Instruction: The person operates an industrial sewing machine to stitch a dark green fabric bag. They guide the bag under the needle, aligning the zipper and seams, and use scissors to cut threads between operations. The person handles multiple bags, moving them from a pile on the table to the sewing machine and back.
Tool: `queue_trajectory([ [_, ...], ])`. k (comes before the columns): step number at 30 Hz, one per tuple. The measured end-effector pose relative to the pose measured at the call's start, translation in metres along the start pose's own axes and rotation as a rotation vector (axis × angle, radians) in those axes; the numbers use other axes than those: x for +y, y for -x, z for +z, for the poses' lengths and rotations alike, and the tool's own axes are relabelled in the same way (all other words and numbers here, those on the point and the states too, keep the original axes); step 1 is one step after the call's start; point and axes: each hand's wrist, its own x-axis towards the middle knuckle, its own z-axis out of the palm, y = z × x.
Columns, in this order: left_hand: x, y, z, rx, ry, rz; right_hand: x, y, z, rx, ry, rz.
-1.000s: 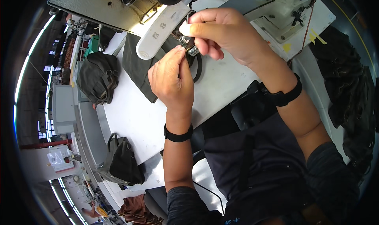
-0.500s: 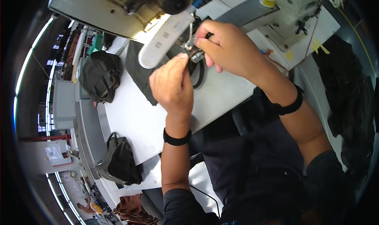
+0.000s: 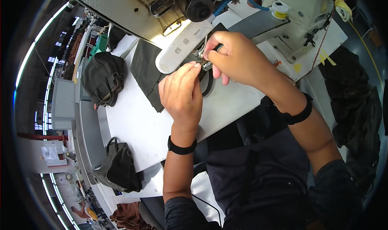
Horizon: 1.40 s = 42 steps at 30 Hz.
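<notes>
Both my hands meet at the needle area of a sewing machine [image 3: 117,16], by a small metal fitting with a coil [image 3: 206,65]. My left hand [image 3: 182,90] is closed, its thumb and fingertips pressed together at the fitting's left side; what they pinch is hidden. From the right, my right hand [image 3: 234,54] is closed too, with curled fingers and something dark partly showing between them that I cannot make out. A dark green fabric piece [image 3: 147,68] lies under the machine's white rounded arm cover [image 3: 178,48], and a dark strap loop [image 3: 209,84] hangs beside my left fingers.
A dark green bag [image 3: 104,78] stands at the far left of the white table [image 3: 137,129]; another dark bag [image 3: 119,167] sits at its near left edge. Dark cloth [image 3: 349,96] is heaped on the right. A small white pot [image 3: 279,10] stands on the machine bed, and brown pieces [image 3: 131,217] lie lower left.
The view has shifted slightly, so the machine and hands appear a little further right and lower. Both hands stay at the metal fitting with nearly the same finger positions.
</notes>
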Motion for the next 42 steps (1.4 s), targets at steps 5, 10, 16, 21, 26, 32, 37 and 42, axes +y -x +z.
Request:
queue_trajectory([
  [5,-0.003,0.001,0.004,0.026,0.052,0.007,-0.005,0.000,0.003,0.056,0.035,0.029],
  [10,-0.004,0.001,0.002,0.041,0.066,-0.009,-0.006,0.000,0.005,0.062,0.028,0.024],
  [16,-0.004,0.000,0.004,0.054,0.107,-0.028,0.002,-0.003,0.007,0.092,0.015,0.016],
  [21,-0.006,0.000,0.004,0.050,0.114,-0.048,-0.010,-0.001,0.003,0.064,0.075,0.103],
  [26,-0.009,0.000,0.005,0.065,0.128,-0.043,-0.007,-0.001,0.002,0.053,0.065,0.096],
  [32,-0.011,-0.001,0.005,0.078,0.113,-0.047,-0.008,-0.002,0.004,0.070,0.068,0.091],
  [37,-0.010,-0.003,0.009,0.071,0.111,-0.049,0.000,-0.001,0.004,0.096,0.044,0.037],
  [42,-0.004,-0.008,0.013,0.065,0.058,-0.071,0.000,0.029,-0.011,0.164,0.019,-0.170],
])
